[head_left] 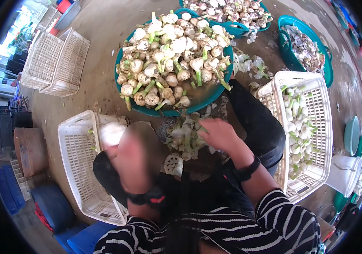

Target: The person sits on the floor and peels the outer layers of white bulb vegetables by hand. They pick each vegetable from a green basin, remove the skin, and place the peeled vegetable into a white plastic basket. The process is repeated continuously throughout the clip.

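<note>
My left hand [130, 152] is mostly covered by a blurred patch; a bright white, rounded thing, perhaps a garlic bulb, shows at its upper left, but the grip on it is hidden. My right hand [217, 133] is over a pile of garlic peelings [185, 136] between my legs, its fingertips at the pile's right edge; whether it holds anything is not clear. Beyond both hands stands a teal tub [168, 113] heaped with garlic bulbs [169, 79], with brownish water at its lower right. Cleaned white garlic bulbs [296, 127] fill part of the plastic crate [322, 143] at my right.
Another white crate [79, 177] stands by my left knee, with two more crates [54, 63] farther off. Behind the tub are a teal basket of garlic [266, 25] and a teal basket of peelings [328, 71]. A white bucket [344, 174] stands at far right.
</note>
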A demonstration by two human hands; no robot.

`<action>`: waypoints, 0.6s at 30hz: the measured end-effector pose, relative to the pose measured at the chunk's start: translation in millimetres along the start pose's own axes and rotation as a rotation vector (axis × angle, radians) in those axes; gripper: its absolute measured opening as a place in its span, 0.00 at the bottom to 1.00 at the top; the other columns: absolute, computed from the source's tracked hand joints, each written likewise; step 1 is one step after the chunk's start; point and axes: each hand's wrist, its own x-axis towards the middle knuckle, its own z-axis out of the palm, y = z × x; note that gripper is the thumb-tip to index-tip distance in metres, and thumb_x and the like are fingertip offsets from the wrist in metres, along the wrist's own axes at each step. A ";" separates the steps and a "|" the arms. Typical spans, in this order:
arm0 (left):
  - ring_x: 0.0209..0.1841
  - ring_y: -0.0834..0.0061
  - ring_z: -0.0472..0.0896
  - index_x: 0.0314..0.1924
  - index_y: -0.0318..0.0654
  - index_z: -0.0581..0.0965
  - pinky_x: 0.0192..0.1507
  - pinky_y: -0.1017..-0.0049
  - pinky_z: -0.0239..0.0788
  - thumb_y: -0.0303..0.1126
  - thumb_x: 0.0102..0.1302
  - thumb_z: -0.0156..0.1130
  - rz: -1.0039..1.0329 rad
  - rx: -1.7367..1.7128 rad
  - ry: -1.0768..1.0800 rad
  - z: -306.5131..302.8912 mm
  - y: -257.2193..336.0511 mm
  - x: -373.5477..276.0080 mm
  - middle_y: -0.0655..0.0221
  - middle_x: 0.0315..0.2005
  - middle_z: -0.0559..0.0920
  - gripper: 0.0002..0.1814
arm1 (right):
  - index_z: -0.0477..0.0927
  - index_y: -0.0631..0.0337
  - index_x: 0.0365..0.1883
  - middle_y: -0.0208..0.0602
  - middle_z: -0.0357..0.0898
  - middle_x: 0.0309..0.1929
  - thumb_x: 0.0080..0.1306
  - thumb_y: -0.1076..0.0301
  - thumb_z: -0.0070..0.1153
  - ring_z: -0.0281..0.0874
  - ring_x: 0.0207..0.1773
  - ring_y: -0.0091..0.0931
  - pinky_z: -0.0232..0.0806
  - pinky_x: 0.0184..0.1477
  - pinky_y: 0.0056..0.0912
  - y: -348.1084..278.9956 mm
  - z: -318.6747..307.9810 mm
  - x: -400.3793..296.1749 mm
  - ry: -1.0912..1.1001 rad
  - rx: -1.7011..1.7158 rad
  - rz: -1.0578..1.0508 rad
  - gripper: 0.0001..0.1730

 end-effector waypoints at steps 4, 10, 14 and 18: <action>0.35 0.75 0.77 0.39 0.37 0.73 0.41 0.76 0.72 0.52 0.62 0.53 0.515 0.019 -0.175 -0.5 64.8 -11.0 0.68 0.33 0.79 0.23 | 0.78 0.54 0.33 0.38 0.75 0.37 0.53 0.64 0.51 0.71 0.45 0.37 0.65 0.43 0.40 -13.9 18.2 90.1 0.023 -0.042 -0.135 0.10; 0.33 0.82 0.70 0.41 0.45 0.70 0.34 0.78 0.65 0.42 0.65 0.49 0.128 0.644 0.041 -3.7 -53.0 2.5 0.77 0.30 0.72 0.11 | 0.82 0.54 0.30 0.31 0.74 0.35 0.48 0.66 0.52 0.66 0.49 0.35 0.63 0.42 0.37 9.9 71.3 153.8 0.022 -0.640 -0.090 0.11; 0.32 0.80 0.70 0.43 0.44 0.69 0.32 0.76 0.65 0.46 0.65 0.50 -0.042 0.812 0.214 4.4 -78.4 0.1 0.74 0.33 0.72 0.16 | 0.79 0.60 0.26 0.41 0.74 0.33 0.53 0.61 0.54 0.73 0.40 0.33 0.65 0.39 0.39 -7.6 38.6 127.4 0.224 -0.009 0.084 0.11; 0.26 0.81 0.70 0.41 0.44 0.69 0.26 0.80 0.63 0.54 0.66 0.45 -0.312 0.854 0.129 13.4 -112.8 -12.6 0.75 0.29 0.71 0.21 | 0.74 0.65 0.29 0.48 0.74 0.30 0.58 0.58 0.54 0.76 0.31 0.40 0.67 0.33 0.41 -39.7 27.8 71.5 0.328 0.756 0.188 0.15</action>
